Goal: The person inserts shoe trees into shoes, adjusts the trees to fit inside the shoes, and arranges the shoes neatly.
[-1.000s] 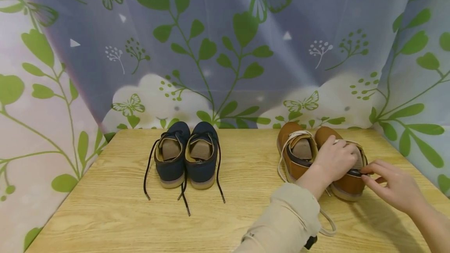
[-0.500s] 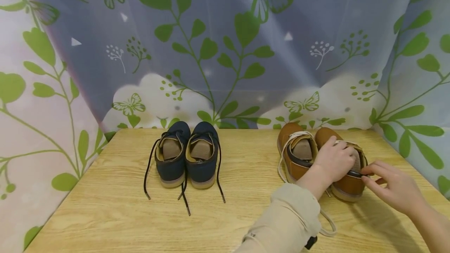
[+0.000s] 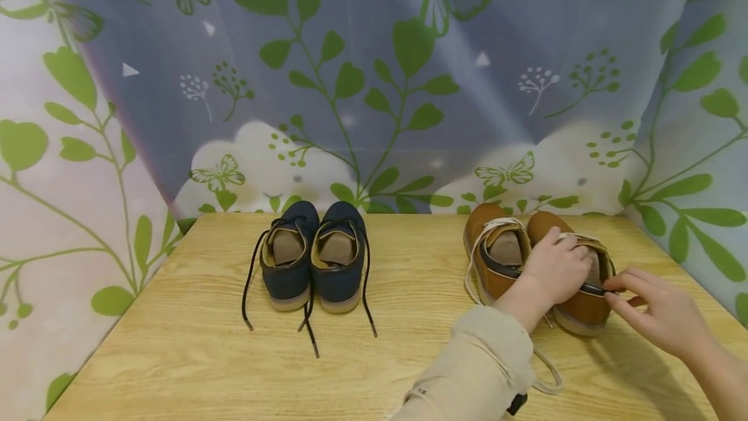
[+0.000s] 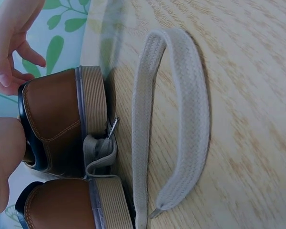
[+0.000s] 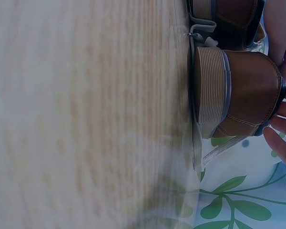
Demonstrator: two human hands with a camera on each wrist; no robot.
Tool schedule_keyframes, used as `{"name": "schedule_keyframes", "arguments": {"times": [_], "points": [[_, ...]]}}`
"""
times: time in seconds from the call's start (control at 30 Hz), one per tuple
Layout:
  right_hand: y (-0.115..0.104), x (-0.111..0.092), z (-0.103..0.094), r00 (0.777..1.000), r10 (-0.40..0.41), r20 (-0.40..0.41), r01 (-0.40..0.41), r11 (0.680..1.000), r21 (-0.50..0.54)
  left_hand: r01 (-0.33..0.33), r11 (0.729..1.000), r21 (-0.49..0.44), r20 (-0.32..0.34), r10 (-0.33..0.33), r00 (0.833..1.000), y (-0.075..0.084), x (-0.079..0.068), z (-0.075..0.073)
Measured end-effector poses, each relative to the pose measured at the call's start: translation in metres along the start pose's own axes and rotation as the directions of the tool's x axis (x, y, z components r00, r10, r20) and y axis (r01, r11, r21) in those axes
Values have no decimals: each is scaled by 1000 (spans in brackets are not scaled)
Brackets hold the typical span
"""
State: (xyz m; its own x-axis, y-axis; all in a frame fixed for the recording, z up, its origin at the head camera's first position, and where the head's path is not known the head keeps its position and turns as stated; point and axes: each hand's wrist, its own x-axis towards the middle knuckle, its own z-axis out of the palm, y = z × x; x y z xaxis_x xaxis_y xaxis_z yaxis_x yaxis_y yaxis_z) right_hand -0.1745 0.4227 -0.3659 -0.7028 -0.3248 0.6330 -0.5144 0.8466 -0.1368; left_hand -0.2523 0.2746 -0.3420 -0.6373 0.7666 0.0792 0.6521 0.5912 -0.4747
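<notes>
Two brown shoes stand side by side at the right, toes toward the back cloth. My left hand (image 3: 558,268) reaches over the left brown shoe (image 3: 497,283) and grips the right brown shoe (image 3: 581,316) at its opening; its fingertips are hidden. At that shoe's black heel collar, my right hand (image 3: 660,310) pinches the edge between thumb and fingers. The right wrist view shows these fingertips (image 5: 279,125) against the collar of the brown shoe (image 5: 250,88). Untied, a cream lace (image 4: 193,119) loops on the table behind the heels. Brown-grey inserts fill the shoe openings.
Two navy shoes (image 3: 339,284) with loose black laces (image 3: 312,330) stand left of centre on the wooden table (image 3: 204,356). A leaf-patterned cloth (image 3: 374,83) rises behind the table and along both sides. A beige sleeve (image 3: 467,369) covers the left forearm.
The whole head view has shifted slightly. Both hands keep their places on the right brown shoe, and none of the shoes has visibly moved.
</notes>
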Motion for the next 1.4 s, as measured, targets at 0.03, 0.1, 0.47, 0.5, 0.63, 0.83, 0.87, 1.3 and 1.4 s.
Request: {"name": "schedule_keyframes", "arguments": {"times": [0.03, 0.1, 0.47, 0.5, 0.63, 0.83, 0.87, 1.3, 1.4], "points": [[0, 0, 0, 1000, 1, -1, -1, 1000, -1, 2, 1000, 1, 1, -2, 1000, 0, 0, 0], [-1, 0, 0, 1000, 6, -1, -6, 1000, -4, 7, 1000, 7, 2, -7, 1000, 1, 0, 0], [-2, -3, -4, 999, 31, 8, -31, 999, -13, 11, 999, 30, 75, -13, 997, 7, 3, -3], [-1, -3, -4, 1000, 29, 6, -29, 999, -13, 13, 999, 32, 88, -16, 996, 7, 3, -4], [-2, -4, -4, 1000, 23, 5, -23, 1000, -16, 35, 999, 41, 179, -42, 983, 10, 7, -6], [-3, -4, -5, 1000, 12, -1, -12, 1000, -22, 65, 997, 47, 288, -76, 955, 14, 12, -8], [-3, -4, -5, 1000, 10, -2, -10, 1000, -21, 65, 997, 47, 289, -76, 954, 14, 11, -8], [0, -2, -5, 1000, -4, -3, 4, 1000, -28, -5, 992, 125, 229, -24, 973, 11, 5, -10], [-1, 1, -2, 1000, -4, 10, 5, 1000, -21, -5, 993, 120, 211, -21, 977, 7, 2, -7]]}}
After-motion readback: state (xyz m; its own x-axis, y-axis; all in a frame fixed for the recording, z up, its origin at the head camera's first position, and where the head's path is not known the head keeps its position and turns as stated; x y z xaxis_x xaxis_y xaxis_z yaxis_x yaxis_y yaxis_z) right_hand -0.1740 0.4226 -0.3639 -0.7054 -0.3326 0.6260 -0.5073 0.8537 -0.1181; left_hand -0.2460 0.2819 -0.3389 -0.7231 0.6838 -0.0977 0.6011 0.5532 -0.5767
